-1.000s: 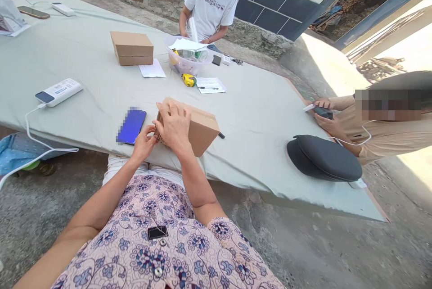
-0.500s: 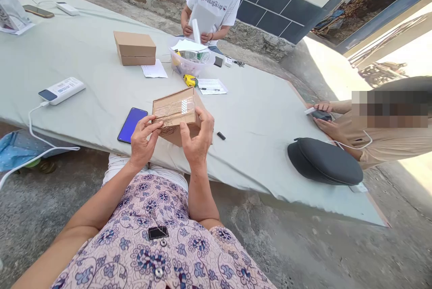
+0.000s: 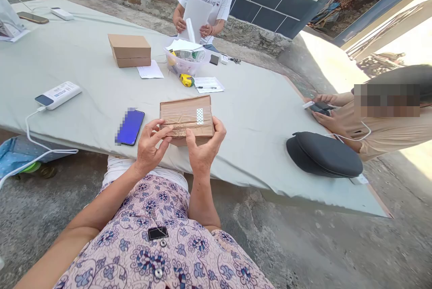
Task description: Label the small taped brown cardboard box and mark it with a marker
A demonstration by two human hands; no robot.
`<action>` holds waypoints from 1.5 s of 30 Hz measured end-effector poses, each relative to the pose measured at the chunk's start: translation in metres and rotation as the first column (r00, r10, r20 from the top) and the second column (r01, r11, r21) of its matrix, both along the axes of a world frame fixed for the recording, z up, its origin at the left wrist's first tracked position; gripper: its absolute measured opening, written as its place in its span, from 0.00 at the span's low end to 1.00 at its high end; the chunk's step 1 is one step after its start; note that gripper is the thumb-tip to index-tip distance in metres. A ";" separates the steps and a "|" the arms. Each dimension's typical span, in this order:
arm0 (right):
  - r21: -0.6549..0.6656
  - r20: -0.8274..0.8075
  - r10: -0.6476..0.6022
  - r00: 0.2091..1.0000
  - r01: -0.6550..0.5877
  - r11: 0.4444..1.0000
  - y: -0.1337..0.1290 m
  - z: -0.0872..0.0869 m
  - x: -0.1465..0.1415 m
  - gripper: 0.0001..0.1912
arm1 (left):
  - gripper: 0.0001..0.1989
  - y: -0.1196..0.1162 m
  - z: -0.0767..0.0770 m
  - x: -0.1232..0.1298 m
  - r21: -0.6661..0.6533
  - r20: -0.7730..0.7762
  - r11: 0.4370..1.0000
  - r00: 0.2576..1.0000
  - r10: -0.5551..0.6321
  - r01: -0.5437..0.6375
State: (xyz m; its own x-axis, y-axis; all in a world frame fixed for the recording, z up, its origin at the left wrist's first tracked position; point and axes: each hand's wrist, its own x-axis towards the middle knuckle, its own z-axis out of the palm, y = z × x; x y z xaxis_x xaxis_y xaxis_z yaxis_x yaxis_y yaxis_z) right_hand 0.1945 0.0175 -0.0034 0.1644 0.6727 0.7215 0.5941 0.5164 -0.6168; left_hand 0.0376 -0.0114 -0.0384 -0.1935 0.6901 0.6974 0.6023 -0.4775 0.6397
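A brown cardboard box [image 3: 182, 111] is held at the table's near edge, with a black-and-white patterned label and dark thin lines on the face towards me. My left hand [image 3: 151, 147] grips its left side, the fingertips on the lower left of that face. Around the right side my right hand [image 3: 204, 147] is wrapped, its thumb on the lower edge. To the left of the box lies a phone [image 3: 131, 128] with a blue screen. What the box contains cannot be seen.
On the cloth-covered table [image 3: 249, 122] are another cardboard box [image 3: 130, 50], a plastic basket [image 3: 185, 62], a yellow tape measure [image 3: 186, 80], a white power bank [image 3: 59, 95] and a black case [image 3: 324, 155]. One person stands across the table; another sits at the right.
The held box has turned so that its labelled face is more level, and it sits slightly further right. Both my hands have moved right with it. The view has shifted a little.
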 end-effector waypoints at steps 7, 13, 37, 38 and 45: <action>0.045 0.009 0.011 1.000 -0.012 0.999 -0.005 -0.002 0.000 0.30 | 0.40 0.033 0.030 -0.014 -0.238 0.356 0.969 0.934 0.020 0.070; 0.054 0.029 0.031 0.999 -0.032 0.998 -0.011 -0.005 -0.001 0.31 | 0.16 0.061 0.072 -0.007 -0.392 0.287 0.905 0.957 -0.051 0.166; -0.234 0.209 0.122 0.970 -0.072 0.969 -0.001 0.068 0.044 0.14 | 0.09 0.029 0.067 0.026 -0.198 0.256 0.950 0.949 -0.186 0.240; -0.244 0.193 0.109 0.975 -0.060 0.968 -0.001 0.068 0.045 0.13 | 0.10 0.030 0.064 0.026 -0.180 0.265 0.949 0.942 -0.207 0.259; -0.319 0.063 0.085 0.994 -0.061 0.946 0.022 0.073 0.058 0.13 | 0.29 0.039 0.036 0.022 -0.234 0.528 0.841 0.790 -0.311 0.488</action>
State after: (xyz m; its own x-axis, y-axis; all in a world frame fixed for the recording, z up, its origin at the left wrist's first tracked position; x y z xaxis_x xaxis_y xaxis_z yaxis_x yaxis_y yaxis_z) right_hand 0.2521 0.0398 0.0694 0.0600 0.8765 0.4776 0.6126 0.3455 -0.7109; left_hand 0.0591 0.0281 -0.0022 -0.0750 0.9492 0.3055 0.0054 -0.3059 0.9520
